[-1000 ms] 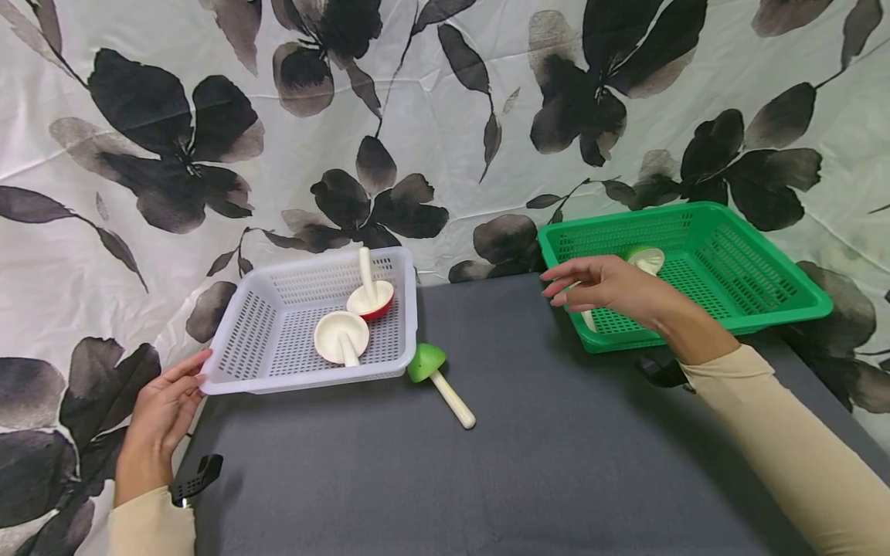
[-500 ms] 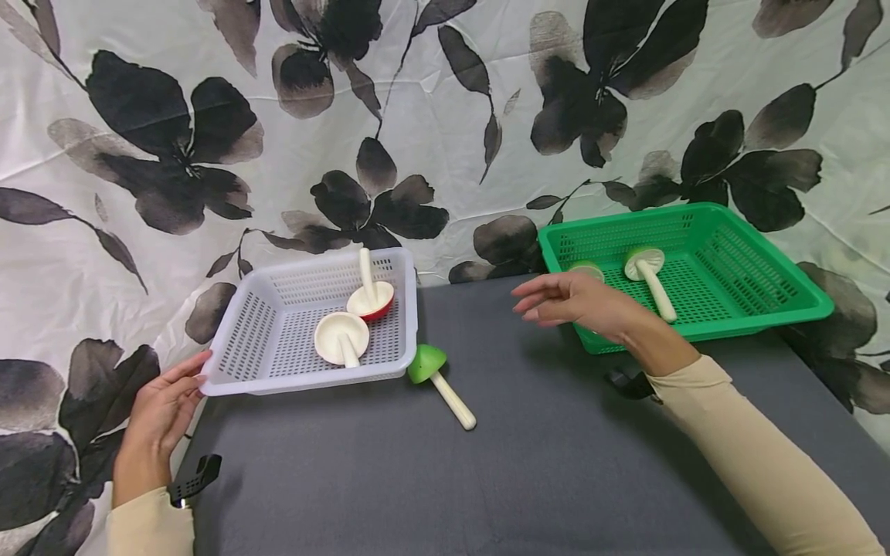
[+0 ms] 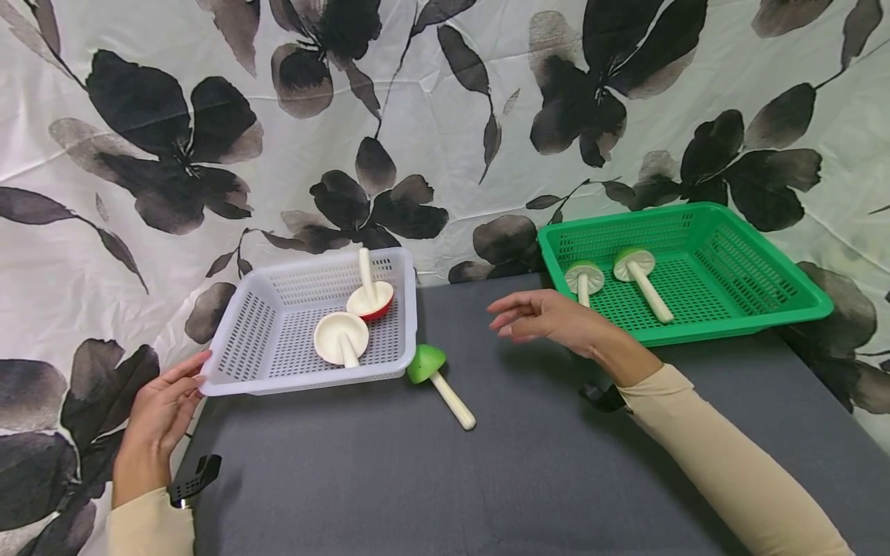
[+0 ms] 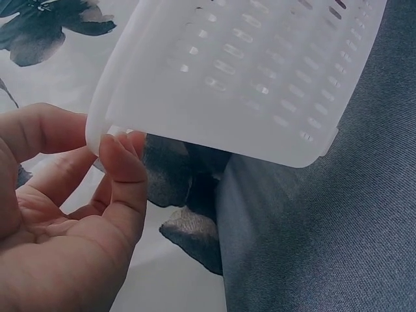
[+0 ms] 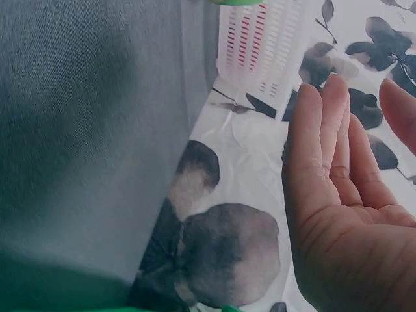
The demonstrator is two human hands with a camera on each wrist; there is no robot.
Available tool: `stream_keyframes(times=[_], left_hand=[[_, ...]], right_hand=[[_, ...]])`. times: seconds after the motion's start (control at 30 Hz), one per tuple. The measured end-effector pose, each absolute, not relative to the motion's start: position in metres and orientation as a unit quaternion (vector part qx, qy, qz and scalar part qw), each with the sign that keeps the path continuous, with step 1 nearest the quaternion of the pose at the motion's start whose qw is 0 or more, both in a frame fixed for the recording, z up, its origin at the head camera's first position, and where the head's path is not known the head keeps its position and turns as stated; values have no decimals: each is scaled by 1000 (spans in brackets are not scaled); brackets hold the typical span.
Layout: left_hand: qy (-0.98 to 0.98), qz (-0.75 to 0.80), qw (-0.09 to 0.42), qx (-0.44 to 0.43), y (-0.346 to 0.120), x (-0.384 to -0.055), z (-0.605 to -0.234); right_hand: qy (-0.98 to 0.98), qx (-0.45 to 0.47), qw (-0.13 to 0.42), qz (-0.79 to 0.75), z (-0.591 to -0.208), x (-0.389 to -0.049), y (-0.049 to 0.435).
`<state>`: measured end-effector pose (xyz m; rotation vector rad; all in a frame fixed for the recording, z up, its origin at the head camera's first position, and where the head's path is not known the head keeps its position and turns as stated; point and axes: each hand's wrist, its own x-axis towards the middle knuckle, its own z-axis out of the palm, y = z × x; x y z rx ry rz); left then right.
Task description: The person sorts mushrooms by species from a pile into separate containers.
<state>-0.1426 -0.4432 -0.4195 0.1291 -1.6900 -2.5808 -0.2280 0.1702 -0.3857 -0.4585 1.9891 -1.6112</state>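
My left hand [image 3: 158,413] pinches the outer left rim of a white perforated basket [image 3: 313,384] between thumb and fingers; the left wrist view shows this grip at the basket's corner [image 4: 104,123]. Inside lie a red-capped toy mushroom [image 3: 376,310] and another mushroom [image 3: 332,332] whose cap colour is hidden, both with pale stems up. Just right of this basket, a green-capped toy mushroom [image 3: 426,363] lies on the dark grey table. My right hand [image 3: 549,318], empty with fingers loosely bent, hovers over the table between that mushroom and the green basket [image 3: 709,333].
Two green-capped mushrooms lie in the green basket, one mushroom [image 3: 651,293] in full view, the other mushroom [image 3: 584,278] partly behind my right hand. Behind the table [image 3: 528,479] hangs a white cloth [image 3: 445,116] with dark flowers.
My right hand has come out from over the green basket and moved left and toward me, uncovering the two mushrooms there, which have shifted slightly. The left hand stays at the white basket's rim.
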Motion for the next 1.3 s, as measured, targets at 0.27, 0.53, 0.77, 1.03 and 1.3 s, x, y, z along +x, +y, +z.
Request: stream_keyframes(times=[0.27, 0.53, 0.77, 1.03, 1.3], left_hand=[[-543, -838, 30, 42, -443, -142, -421], [-538, -841, 30, 38, -442, -144, -423], [-538, -842, 33, 36, -442, -143, -424], [-535, -843, 34, 42, -443, -142, -424], [-539, -840, 33, 46, -443, -142, -423]], right_hand=[[722, -162, 284, -609, -402, -224, 154], [703, -148, 307, -624, -416, -218, 137], [694, -150, 325, -625, -426, -212, 123], [698, -158, 340, -611, -437, -210, 112], [699, -148, 354, -603, -444, -209, 100]])
